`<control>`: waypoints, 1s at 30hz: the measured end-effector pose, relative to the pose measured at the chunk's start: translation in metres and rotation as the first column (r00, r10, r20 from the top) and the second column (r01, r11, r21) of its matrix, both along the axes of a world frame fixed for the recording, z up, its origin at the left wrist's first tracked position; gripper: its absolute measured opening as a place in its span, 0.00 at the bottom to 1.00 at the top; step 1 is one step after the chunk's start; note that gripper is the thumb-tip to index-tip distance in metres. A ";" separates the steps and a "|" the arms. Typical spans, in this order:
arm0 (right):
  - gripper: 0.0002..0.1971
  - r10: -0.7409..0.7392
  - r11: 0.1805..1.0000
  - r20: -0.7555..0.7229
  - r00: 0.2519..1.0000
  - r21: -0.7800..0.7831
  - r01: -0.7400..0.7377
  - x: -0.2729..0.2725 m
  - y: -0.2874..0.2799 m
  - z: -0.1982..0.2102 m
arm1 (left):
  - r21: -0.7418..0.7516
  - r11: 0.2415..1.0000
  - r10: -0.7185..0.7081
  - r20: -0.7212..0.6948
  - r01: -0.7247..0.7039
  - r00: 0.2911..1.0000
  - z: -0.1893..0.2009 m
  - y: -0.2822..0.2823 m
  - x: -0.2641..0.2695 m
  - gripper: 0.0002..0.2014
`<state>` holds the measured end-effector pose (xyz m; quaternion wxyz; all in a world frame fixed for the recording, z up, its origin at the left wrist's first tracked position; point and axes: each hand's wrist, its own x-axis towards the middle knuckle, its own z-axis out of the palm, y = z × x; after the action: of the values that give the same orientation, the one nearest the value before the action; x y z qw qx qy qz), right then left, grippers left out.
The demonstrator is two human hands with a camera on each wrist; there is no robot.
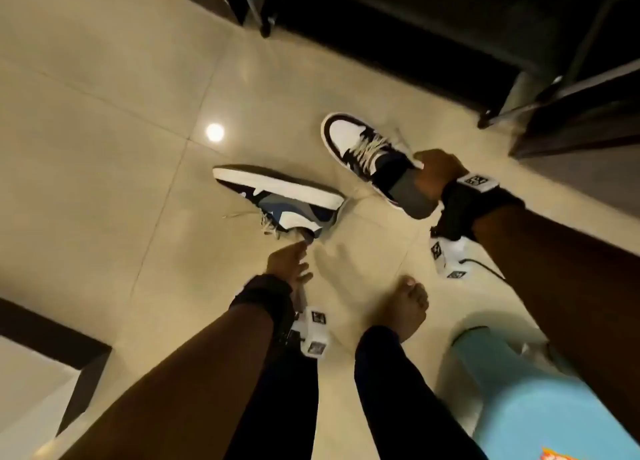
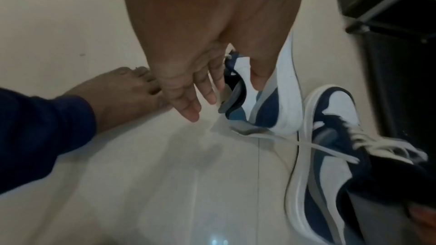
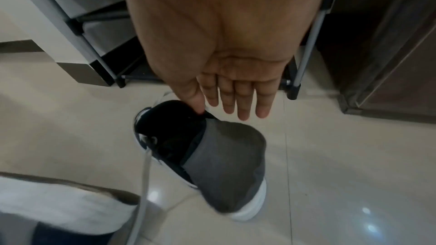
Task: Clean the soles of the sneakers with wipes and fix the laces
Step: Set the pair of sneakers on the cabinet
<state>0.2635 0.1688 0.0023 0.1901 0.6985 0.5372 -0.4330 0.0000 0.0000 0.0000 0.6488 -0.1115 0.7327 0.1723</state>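
Two navy, white and grey sneakers are on the tiled floor. One sneaker [image 1: 277, 196] [image 2: 266, 103] lies on its side with its white sole edge turned up. My left hand [image 1: 294, 259] [image 2: 212, 88] reaches its opening, fingers straight, the thumb against the shoe's side. The other sneaker [image 1: 374, 162] [image 3: 212, 156] [image 2: 335, 165] stands upright with its grey heel towards me. My right hand [image 1: 433, 172] [image 3: 224, 107] is at its collar: the thumb tip touches the rim, the fingers are straight and off the shoe. A loose white lace [image 2: 306, 144] trails across the floor.
My bare foot [image 1: 405, 310] stands just behind the shoes. A light blue stool [image 1: 519, 397] is at the lower right. A dark metal-framed rack [image 1: 381, 27] [image 3: 292, 90] runs along the far side, with a dark cabinet [image 1: 588, 130] to the right.
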 end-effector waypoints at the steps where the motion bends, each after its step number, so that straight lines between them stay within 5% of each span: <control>1: 0.39 0.017 1.000 0.004 1.000 -0.021 -0.017 -0.001 0.004 -0.009 | 0.016 0.998 0.059 -0.007 -0.059 0.998 -0.007 0.003 0.001 0.14; 3: 0.47 -0.003 0.998 0.050 0.999 -0.060 0.006 0.000 0.014 -0.025 | 0.052 0.992 0.114 0.018 -0.115 0.993 -0.024 0.008 -0.001 0.07; 5: 0.34 -0.050 0.997 0.080 0.996 -0.055 0.054 -0.003 0.019 -0.030 | 0.065 0.988 0.139 0.010 -0.140 0.990 -0.031 0.017 0.002 0.05; 7: 0.24 -0.032 0.999 0.078 0.996 -0.040 0.035 -0.008 0.020 -0.034 | 0.051 0.992 0.117 -0.039 -0.115 0.992 -0.042 0.020 0.003 0.13; 10: 0.22 -0.011 1.000 0.040 0.999 -0.021 0.012 -0.007 0.019 -0.042 | 0.020 0.987 0.161 -0.059 -0.160 0.985 -0.050 0.022 0.005 0.31; 15: 0.21 -0.006 0.998 0.046 0.999 0.059 0.003 -0.010 0.010 -0.038 | -0.037 0.962 0.264 -0.138 -0.271 0.955 -0.061 0.039 0.008 0.24; 18: 0.20 -0.038 0.996 0.033 0.999 0.083 0.035 -0.014 -0.004 -0.034 | -0.037 0.990 0.120 -0.303 -0.137 0.945 -0.052 0.044 0.004 0.25; 21: 0.19 -0.050 0.995 0.012 0.999 0.085 0.049 -0.018 -0.025 -0.017 | 0.114 0.993 0.065 -0.419 -0.019 0.906 -0.034 0.047 -0.010 0.23; 24: 0.19 -0.128 0.990 -0.010 0.992 0.057 0.129 -0.018 -0.045 0.022 | 0.192 0.953 -0.122 -0.461 0.233 0.879 0.000 0.049 -0.031 0.29; 28: 0.27 -0.221 0.975 -0.067 0.973 0.019 0.223 -0.014 -0.077 0.102 | 0.212 0.738 -0.471 -0.518 0.641 0.714 0.088 0.052 -0.045 0.25; 30: 0.26 -0.257 0.965 -0.082 0.963 0.033 0.260 -0.012 -0.087 0.164 | 0.232 0.637 -0.537 -0.552 0.736 0.638 0.152 0.056 -0.046 0.22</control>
<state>0.2519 0.0820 0.1665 0.0959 0.7493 0.4578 -0.4689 -0.0461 0.0565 0.1518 0.4939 0.3516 0.7884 0.1044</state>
